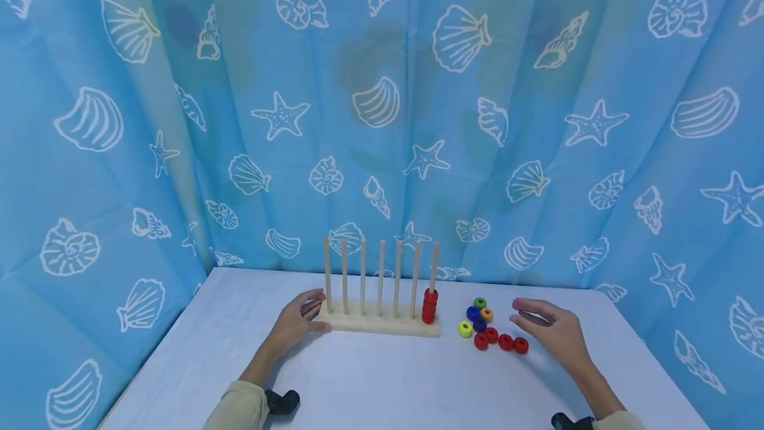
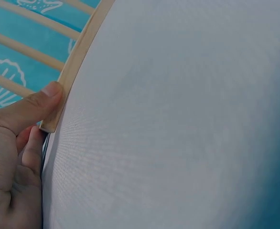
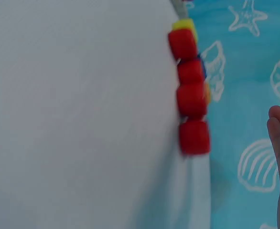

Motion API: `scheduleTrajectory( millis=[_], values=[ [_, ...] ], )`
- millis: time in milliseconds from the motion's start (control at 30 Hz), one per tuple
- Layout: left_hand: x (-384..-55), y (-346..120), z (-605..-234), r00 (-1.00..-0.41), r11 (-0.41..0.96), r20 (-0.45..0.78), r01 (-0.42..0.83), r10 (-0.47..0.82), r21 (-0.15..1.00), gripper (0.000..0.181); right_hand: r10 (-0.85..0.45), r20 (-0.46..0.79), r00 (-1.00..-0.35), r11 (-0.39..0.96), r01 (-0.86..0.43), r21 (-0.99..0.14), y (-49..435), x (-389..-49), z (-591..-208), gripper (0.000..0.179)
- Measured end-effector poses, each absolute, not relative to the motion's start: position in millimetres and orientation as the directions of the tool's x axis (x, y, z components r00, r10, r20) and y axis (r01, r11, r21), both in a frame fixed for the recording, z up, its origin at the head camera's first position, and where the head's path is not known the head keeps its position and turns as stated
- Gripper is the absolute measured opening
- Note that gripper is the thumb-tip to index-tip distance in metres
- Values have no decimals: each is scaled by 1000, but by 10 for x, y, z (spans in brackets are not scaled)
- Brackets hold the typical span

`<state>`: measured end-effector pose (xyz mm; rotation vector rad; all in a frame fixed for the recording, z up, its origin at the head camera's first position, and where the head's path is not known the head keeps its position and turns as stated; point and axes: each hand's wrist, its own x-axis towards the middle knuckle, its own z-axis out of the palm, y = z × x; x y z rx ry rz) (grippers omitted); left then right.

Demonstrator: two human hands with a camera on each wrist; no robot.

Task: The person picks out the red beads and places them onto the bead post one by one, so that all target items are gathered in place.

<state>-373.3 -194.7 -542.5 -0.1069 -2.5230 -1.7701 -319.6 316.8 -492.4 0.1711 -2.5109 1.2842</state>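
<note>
A pale wooden peg rack (image 1: 379, 324) stands on the table with several upright dowels in a row. Red beads (image 1: 429, 306) are stacked on its rightmost dowel; the other dowels are bare. My left hand (image 1: 298, 320) holds the left end of the base, and in the left wrist view the thumb (image 2: 51, 90) presses on its front edge. To the right of the loose beads, my right hand (image 1: 552, 330) hovers with fingers extended and nothing in it. Closest to it lie red beads (image 1: 520, 346), which also show in a row in the right wrist view.
Between rack and right hand, a loose cluster holds a green bead (image 1: 480, 302), an orange bead (image 1: 487, 315), blue beads (image 1: 479, 324) and a yellow bead (image 1: 465, 329). A white cloth (image 1: 382, 383) covers the table. Behind hangs a blue curtain (image 1: 370, 144) with shell prints.
</note>
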Motion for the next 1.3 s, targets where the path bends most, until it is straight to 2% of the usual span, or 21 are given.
scheduleTrajectory(
  millis=[300,700,1000,1300],
  values=[
    [-3728,-1976,-5424,-994,270,99,109,51,957,85,60,200,-978,629,-119,-769,3435,-3107,-5113,48],
    [-3727,-1952,-5409,-994,275,88,101,59,956,85,28,42,-999,606,-16,-796,3529,-3108,-5254,61],
    [-3717,-1952,-5416,-995,269,83,94,50,958,85,20,3,-1000,558,9,-830,3559,-3171,-5388,67],
    [-3720,-1961,-5422,-994,275,96,105,48,956,84,-16,16,-1000,514,-22,-857,3557,-3200,-5415,62]
  ],
)
